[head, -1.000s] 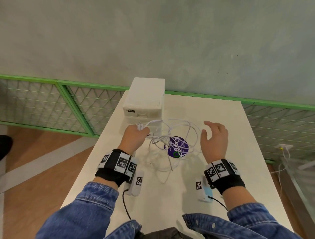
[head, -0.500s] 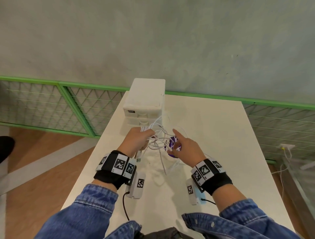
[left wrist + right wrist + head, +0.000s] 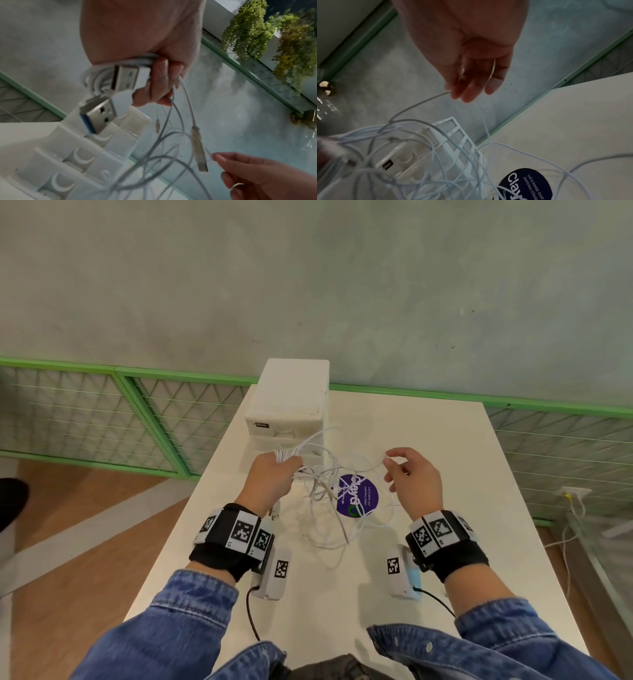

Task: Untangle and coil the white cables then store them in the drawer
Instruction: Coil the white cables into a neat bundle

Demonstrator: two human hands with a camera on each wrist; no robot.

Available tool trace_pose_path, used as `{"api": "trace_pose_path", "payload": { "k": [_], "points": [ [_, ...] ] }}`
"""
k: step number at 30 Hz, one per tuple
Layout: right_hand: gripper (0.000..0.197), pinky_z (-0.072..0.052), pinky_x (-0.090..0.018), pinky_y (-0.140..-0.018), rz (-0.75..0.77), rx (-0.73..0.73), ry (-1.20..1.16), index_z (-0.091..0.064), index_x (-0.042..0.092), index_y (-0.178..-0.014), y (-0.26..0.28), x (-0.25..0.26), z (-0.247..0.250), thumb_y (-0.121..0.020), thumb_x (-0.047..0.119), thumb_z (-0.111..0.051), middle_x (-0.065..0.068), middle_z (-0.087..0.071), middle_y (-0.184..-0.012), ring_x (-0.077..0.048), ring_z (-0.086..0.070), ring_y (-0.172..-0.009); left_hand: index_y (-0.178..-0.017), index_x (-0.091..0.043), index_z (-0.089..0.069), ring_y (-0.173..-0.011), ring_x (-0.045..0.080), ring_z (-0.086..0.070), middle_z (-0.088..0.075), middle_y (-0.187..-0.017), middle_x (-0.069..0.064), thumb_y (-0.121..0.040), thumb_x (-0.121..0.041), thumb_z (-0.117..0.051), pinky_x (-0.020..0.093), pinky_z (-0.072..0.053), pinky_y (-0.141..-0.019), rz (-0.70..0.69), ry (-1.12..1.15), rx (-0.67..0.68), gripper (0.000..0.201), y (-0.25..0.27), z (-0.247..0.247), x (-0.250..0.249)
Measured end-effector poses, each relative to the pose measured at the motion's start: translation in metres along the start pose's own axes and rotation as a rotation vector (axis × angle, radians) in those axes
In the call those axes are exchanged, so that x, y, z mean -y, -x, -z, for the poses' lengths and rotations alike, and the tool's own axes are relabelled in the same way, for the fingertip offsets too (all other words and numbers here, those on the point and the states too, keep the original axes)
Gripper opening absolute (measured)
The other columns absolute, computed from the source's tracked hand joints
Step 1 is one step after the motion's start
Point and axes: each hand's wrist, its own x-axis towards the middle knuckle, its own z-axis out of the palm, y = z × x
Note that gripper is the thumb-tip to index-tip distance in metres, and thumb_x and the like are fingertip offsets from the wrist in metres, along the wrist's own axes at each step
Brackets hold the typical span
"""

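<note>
A tangle of thin white cables (image 3: 337,491) hangs between my hands above the white table (image 3: 428,446). My left hand (image 3: 274,474) grips a bundle of cable loops in front of the drawer unit (image 3: 291,405); two USB plugs (image 3: 101,115) stick out below its fingers (image 3: 159,83). My right hand (image 3: 411,477) is raised to the right and pinches one cable strand (image 3: 423,102) at its fingertips (image 3: 467,93). The white drawer unit (image 3: 436,148) stands at the table's far left, its drawers closed.
A round purple sticker (image 3: 358,498) lies on the table under the cables. A green-framed mesh fence (image 3: 102,412) runs behind and left of the table, under a grey wall. Another cable and a wall socket (image 3: 572,494) sit on the floor at the right.
My right hand moved from the tangle near the left hand out to the right and up, drawing a strand with it. The left hand kept its hold on the bundle.
</note>
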Motion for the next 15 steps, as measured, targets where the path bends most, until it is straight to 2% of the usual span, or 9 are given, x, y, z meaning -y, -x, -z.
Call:
{"api": "trace_pose_path", "payload": {
  "k": [3,6,8,10,12,15],
  "points": [
    [0.012,-0.049,-0.024,-0.061,0.032,0.126,-0.090,-0.063,0.022,-0.082,0.012,0.010,-0.007,-0.084,0.034,-0.066,-0.001,-0.068,-0.064,-0.012,-0.059,-0.055,-0.076,-0.011,-0.045,-0.042,0.015,-0.026,-0.030,-0.055,0.005,-0.086,-0.016,-0.058,0.021,-0.022,-0.041,-0.006,0.053,0.026,0.017,0.003,-0.006,-0.004],
    [0.023,-0.045,-0.014,-0.058,0.049,0.332,-0.040,-0.070,0.018,-0.077,0.023,0.015,-0.018,-0.073,0.039,-0.076,0.000,-0.068,-0.071,-0.002,-0.056,-0.059,-0.076,-0.010,-0.046,-0.044,0.015,-0.026,-0.030,-0.058,0.006,-0.086,-0.014,-0.058,0.020,-0.021,-0.040,-0.008,0.105,0.034,0.016,0.006,-0.010,-0.008],
    [0.030,-0.043,-0.014,-0.064,0.049,0.469,0.103,-0.072,0.019,-0.087,0.029,0.014,-0.028,-0.069,0.042,-0.078,0.004,-0.066,-0.080,0.000,-0.057,-0.068,-0.077,-0.010,-0.047,-0.044,0.016,-0.026,-0.031,-0.059,0.006,-0.085,-0.013,-0.059,0.020,-0.021,-0.041,-0.015,0.125,0.037,0.015,0.008,-0.011,-0.011],
    [0.033,-0.043,-0.018,-0.073,0.077,0.551,0.260,-0.070,0.023,-0.099,0.035,0.013,-0.037,-0.073,0.042,-0.075,0.006,-0.063,-0.089,-0.002,-0.057,-0.080,-0.074,-0.011,-0.044,-0.045,0.016,-0.025,-0.030,-0.061,0.006,-0.084,-0.015,-0.060,0.021,-0.021,-0.042,-0.017,0.128,0.043,0.019,0.009,-0.012,-0.013],
    [0.025,-0.041,-0.019,-0.071,0.106,0.502,0.262,-0.072,0.021,-0.095,0.036,0.012,-0.038,-0.076,0.037,-0.074,0.007,-0.061,-0.084,-0.002,-0.055,-0.076,-0.074,-0.012,-0.043,-0.046,0.016,-0.024,-0.028,-0.059,0.005,-0.084,-0.016,-0.060,0.022,-0.020,-0.042,-0.016,0.130,0.047,0.021,0.010,-0.011,-0.013],
    [0.012,-0.040,-0.015,-0.064,0.110,0.333,0.024,-0.070,0.018,-0.078,0.032,0.012,-0.026,-0.074,0.027,-0.077,0.005,-0.064,-0.074,-0.002,-0.054,-0.065,-0.078,-0.009,-0.052,-0.042,0.014,-0.026,-0.032,-0.053,0.003,-0.087,-0.017,-0.059,0.022,-0.021,-0.042,-0.015,0.157,0.045,0.013,0.011,-0.004,-0.013]
  ]
}}
